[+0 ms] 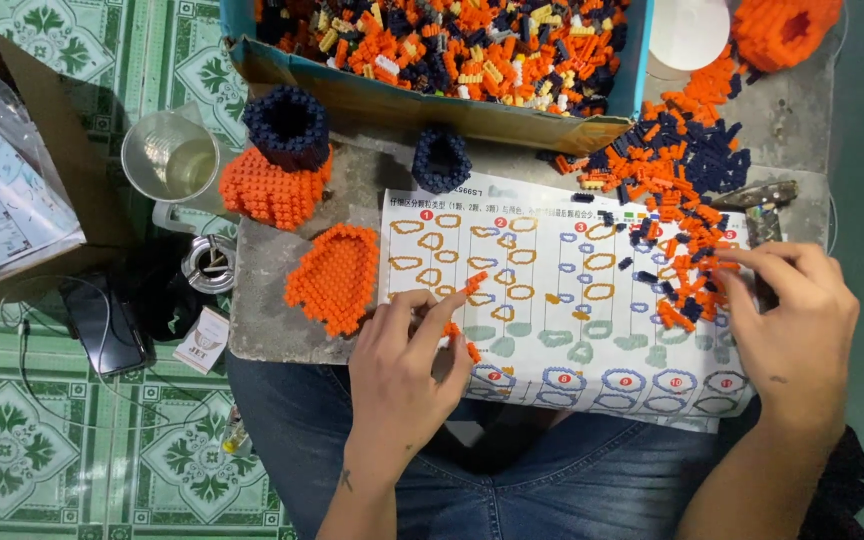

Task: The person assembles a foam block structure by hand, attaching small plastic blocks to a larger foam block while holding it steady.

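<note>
The left hand (407, 355) sits palm-down, its forearm entering from six o'clock, thumb and forefinger pinched together toward one o'clock. The right hand (792, 320) lies curled, fingers reaching toward nine o'clock, its forearm from five o'clock.

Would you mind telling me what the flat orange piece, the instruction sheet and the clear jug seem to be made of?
The flat orange piece looks like hard moulded plastic, matte, built from tiny studded bricks: its surface shows a regular bumpy grid. The instruction sheet appears to be thin printed paper, lying flat with coloured outlines on white. The clear jug is see-through with a handle; probably plastic, though glass cannot be ruled out.
</note>
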